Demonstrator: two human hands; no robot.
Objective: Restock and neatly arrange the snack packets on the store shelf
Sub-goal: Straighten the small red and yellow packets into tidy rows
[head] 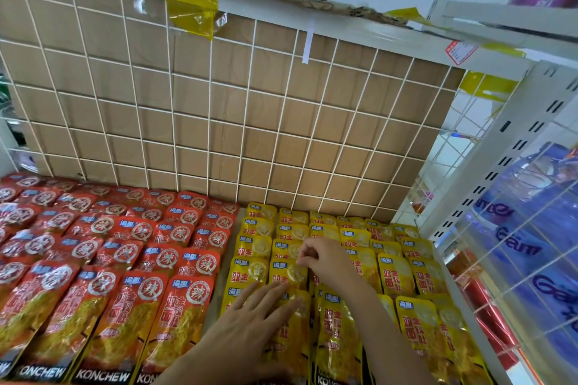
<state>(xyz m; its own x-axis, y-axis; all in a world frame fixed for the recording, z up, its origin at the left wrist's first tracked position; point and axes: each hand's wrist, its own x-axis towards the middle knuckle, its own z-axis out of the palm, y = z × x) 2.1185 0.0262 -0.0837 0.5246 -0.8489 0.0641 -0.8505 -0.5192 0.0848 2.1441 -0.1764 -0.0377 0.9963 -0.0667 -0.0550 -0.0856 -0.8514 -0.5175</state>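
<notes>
"Two blocks of stock on this shelf?"

"Aye. On the left, red packets (125, 244) lie in overlapping rows. On the right, yellow packets (394, 272) do the same. Both blocks run back to the wire grid (209, 109), which has cardboard (150, 78) behind it."

"Where are the hands?"

"Both are over the yellow block, towards its left side. The left hand (250, 322) lies flat, fingers straight and close together, pressing down on the front packets."

"And the other?"

"The right hand (328, 259) is further back with its fingers curled. Thumb and forefinger pinch the top edge of a single yellow packet (289, 275), just beyond the left fingertips."

"Anything to the side?"

"Blue packs (525, 228) sit behind the side mesh, right of the white upright (500, 150)."
</notes>
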